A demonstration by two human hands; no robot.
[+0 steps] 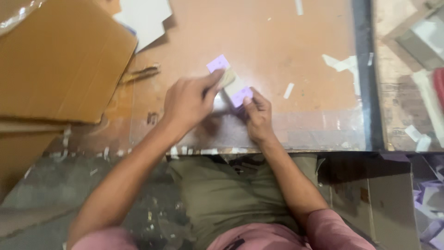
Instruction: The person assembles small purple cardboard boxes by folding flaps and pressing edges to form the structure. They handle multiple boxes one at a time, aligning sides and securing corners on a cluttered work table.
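A small flat cardboard piece (232,82) with pale purple ends lies on the orange-brown worktable (277,41). My left hand (187,103) rests on its left side, thumb and forefinger pinching its edge near the far purple end. The fingertips of my right hand (257,115) press down on the near purple end. Both hands sit close to the table's front edge.
Large brown cardboard sheets (60,60) are stacked at the left, with white card (145,16) behind them. Scraps of white paper (342,62) litter the table. A dark strip (365,69) borders the table's right side. My lap is below the edge.
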